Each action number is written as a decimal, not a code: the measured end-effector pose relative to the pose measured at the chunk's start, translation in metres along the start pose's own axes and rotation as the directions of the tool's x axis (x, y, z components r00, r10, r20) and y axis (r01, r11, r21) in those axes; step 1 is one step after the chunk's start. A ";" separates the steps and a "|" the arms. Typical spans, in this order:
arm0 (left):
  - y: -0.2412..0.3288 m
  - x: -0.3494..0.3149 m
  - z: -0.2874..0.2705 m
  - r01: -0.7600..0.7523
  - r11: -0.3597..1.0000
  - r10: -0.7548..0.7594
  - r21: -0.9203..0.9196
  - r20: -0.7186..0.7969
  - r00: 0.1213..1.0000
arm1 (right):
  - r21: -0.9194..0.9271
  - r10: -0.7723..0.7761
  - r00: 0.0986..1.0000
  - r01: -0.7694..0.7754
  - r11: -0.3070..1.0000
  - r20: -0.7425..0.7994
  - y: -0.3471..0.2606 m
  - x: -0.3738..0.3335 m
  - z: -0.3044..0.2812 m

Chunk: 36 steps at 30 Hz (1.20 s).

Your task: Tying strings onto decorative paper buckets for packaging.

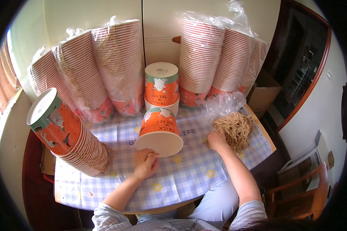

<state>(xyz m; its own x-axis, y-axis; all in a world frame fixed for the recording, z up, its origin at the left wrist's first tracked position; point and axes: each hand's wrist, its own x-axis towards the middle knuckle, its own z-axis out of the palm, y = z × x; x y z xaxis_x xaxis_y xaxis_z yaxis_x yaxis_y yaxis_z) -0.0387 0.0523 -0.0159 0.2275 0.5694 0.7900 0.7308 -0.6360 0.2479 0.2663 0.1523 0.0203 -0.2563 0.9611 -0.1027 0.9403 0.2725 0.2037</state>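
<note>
An orange and green paper bucket (158,122) with printed figures lies tipped on the table, its white open mouth toward me. My left hand (145,163) is closed at the lower rim, thumb and fingers against the edge. On the right sits a loose heap of tan twine (235,129). My right hand (218,141) is closed at the near left edge of this heap; its fingertips are partly hidden. Behind the tipped bucket a short nested stack of the same buckets (162,86) stands upside down. A leaning nested stack (59,125) at left has twine hanging along its rims.
Tall bagged stacks of buckets line the back, at left (117,61) and right (200,57). A crumpled clear plastic bag (223,106) lies behind the twine. A checked cloth (181,181) covers the table. A cardboard box (264,90) and a wooden chair (300,192) stand to the right.
</note>
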 end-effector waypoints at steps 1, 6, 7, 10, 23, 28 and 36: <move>0.004 0.008 0.000 0.036 0.999 -0.034 -0.023 0.082 0.996 | 0.000 0.001 1.000 -0.001 1.000 0.001 0.000 0.001 0.003; -0.004 0.004 0.007 0.181 0.983 -0.175 -0.026 0.148 0.973 | -0.001 -0.060 0.997 0.060 0.998 -0.047 -0.006 0.000 0.000; -0.006 0.002 0.006 0.229 0.973 -0.223 -0.029 0.143 0.964 | -0.002 -0.068 0.997 0.068 0.998 -0.049 -0.010 -0.001 -0.006; -0.008 0.001 0.004 0.263 0.964 -0.258 -0.025 0.126 0.958 | 0.327 -0.151 0.980 0.186 0.927 -0.128 -0.024 -0.005 -0.022; 0.005 0.003 -0.002 0.521 0.702 -0.385 -0.485 0.357 0.851 | 0.763 -0.519 0.834 0.456 0.457 -0.188 -0.099 -0.037 -0.051; -0.008 -0.007 0.008 0.490 0.551 -0.312 -0.676 0.378 0.872 | 0.750 -0.440 0.854 0.478 0.457 -0.277 -0.115 -0.038 -0.045; -0.004 -0.003 0.005 0.575 0.542 -0.331 -0.613 0.473 0.816 | 0.757 -0.438 0.855 0.475 0.448 -0.278 -0.119 -0.039 -0.044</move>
<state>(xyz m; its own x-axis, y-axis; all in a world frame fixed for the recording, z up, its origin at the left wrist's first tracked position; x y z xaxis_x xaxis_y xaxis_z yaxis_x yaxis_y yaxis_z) -0.0390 0.0557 -0.0223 0.2478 0.9220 0.2976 0.1323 -0.3365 0.9324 0.1548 0.0845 0.0427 -0.6928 0.7150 0.0938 0.4689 0.5454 -0.6947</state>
